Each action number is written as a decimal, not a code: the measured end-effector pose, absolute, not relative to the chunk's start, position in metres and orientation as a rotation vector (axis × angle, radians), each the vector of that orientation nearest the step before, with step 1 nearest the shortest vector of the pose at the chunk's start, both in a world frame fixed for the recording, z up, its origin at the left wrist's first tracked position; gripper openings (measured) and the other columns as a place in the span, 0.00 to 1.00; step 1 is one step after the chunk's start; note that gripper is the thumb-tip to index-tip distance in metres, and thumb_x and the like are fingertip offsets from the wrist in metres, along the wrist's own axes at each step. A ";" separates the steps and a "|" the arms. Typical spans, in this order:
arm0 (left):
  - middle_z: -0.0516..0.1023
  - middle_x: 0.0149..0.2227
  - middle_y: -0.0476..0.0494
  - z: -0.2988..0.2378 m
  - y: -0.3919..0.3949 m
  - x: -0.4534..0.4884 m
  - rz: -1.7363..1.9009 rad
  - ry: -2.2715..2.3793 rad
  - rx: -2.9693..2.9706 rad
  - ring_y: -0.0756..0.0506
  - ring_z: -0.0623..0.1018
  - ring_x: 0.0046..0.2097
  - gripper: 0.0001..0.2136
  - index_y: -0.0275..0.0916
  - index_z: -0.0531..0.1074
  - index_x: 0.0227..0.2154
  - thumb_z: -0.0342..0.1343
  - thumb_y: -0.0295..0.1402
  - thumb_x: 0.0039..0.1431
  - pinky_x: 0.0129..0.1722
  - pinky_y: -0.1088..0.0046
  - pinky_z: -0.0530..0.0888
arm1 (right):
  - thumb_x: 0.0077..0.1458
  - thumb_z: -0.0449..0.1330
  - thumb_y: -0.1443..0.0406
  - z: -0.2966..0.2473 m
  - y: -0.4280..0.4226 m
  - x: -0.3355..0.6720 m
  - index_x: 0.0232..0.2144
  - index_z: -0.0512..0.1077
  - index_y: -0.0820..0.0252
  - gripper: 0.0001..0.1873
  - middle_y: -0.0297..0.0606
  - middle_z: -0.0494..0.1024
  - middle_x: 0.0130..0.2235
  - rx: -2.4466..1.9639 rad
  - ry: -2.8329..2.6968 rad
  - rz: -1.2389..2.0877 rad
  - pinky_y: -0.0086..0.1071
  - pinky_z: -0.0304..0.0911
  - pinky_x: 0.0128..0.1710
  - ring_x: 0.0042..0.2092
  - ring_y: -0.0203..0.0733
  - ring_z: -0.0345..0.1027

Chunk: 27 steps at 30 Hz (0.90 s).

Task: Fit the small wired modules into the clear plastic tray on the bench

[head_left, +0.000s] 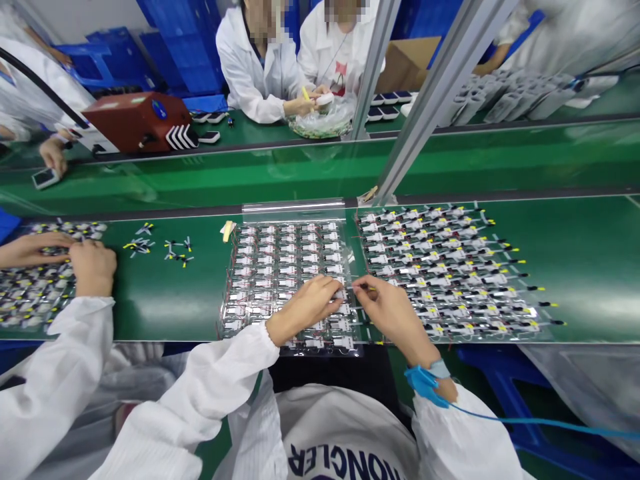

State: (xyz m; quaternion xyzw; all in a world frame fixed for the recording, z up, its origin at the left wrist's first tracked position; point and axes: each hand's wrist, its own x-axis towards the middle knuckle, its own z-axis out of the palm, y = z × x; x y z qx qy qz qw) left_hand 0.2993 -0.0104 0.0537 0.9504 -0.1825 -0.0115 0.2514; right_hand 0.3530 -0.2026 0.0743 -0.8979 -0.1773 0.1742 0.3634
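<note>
The green tabletop stretches ahead of me, with rows of wired connectors lying on it to the right. A co-worker's hand works far to my left. Between them sits a clear tray of wired connectors, under my hands. My left hand presses bunched fingers onto it, while my right hand pinches a thin wire at its edge.
</note>
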 end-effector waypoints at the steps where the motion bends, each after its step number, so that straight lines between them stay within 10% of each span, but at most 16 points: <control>1: 0.76 0.40 0.42 0.054 -0.011 0.300 -0.030 -0.508 2.593 0.42 0.76 0.44 0.04 0.38 0.70 0.43 0.56 0.32 0.68 0.44 0.66 0.73 | 0.62 0.54 0.61 0.073 -0.205 0.353 0.40 0.77 0.56 0.13 0.38 0.80 0.32 -2.385 -0.478 0.400 0.34 0.62 0.36 0.35 0.46 0.75; 27: 0.77 0.41 0.40 0.057 -0.009 0.305 -0.075 -0.640 2.652 0.42 0.77 0.44 0.08 0.34 0.74 0.45 0.54 0.31 0.69 0.45 0.66 0.74 | 0.65 0.53 0.63 0.065 -0.204 0.349 0.39 0.75 0.56 0.11 0.37 0.76 0.34 -2.506 -0.635 0.447 0.32 0.53 0.33 0.31 0.42 0.67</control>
